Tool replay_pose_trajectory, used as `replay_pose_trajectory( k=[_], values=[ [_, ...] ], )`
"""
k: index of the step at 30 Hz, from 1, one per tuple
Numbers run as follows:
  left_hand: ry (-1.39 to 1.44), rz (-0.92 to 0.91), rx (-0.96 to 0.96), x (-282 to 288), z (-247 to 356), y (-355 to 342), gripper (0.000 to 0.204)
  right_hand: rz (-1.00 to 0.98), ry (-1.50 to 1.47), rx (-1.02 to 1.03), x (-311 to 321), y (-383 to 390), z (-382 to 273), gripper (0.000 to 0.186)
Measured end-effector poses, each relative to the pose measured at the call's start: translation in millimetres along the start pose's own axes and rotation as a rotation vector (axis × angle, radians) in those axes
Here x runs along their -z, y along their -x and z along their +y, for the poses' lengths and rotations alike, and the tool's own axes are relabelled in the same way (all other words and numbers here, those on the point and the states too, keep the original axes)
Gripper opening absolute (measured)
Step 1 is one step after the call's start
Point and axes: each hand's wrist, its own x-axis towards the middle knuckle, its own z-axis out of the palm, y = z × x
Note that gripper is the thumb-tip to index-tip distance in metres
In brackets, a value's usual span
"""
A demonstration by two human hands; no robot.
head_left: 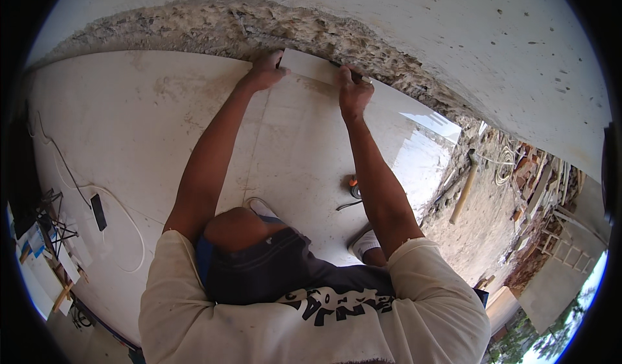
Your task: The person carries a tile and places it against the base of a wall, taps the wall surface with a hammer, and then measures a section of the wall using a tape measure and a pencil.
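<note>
1. Along the broken band of wall (194, 23), a person's two bare hands were at a narrow white strip (311, 66), which ran between that crumbly band and the dusty pale floor (188, 105). Whether it leaned or lay flat could not be told.

2. At the strip's left end was the left hand (264, 73), fingers bent near the corner; whether they gripped it could not be told. Farther right along the strip, the right hand (356, 92) had its fingers closed around a slim dark object (360, 77), too small to identify.

3. Uneven pressure from the two hands could have made the strip slide or twist, as far as one could judge. Loose crumbs from the band might have lodged against it and held it crooked, and the jagged edge could have scraped knuckles.

4. Above the strip, room looked tight. Past its right end lay rough ground (466, 247) and a hammer (461, 195). Below it, a small orange-and-black item (354, 186) and the shoes (260, 208) took up space. Floor spread widely to its left, with a phone (98, 212) and pale cable (140, 234) well apart from it.
</note>
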Motion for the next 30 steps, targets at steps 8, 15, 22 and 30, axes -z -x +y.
replay_pose_trajectory(
  k=[8, 15, 22, 30],
  values=[
    [-0.058, 0.022, 0.059, 0, 15, 7, 0.048, 0.015, 0.005, -0.008, 0, 1, 1, 0.016],
    [-0.103, 0.008, 0.08, 2, 24, 10, 0.055, 0.001, 0.0, -0.002, 1, 2, 1, 0.016],
    [-0.143, 0.027, 0.045, 1, 21, 10, 0.051, -0.001, 0.006, 0.001, -2, 4, -2, 0.015],
    [-0.089, 0.063, 0.037, 0, 20, 12, 0.046, 0.02, 0.048, 0.001, -4, 4, 2, 0.019]
  ],
)
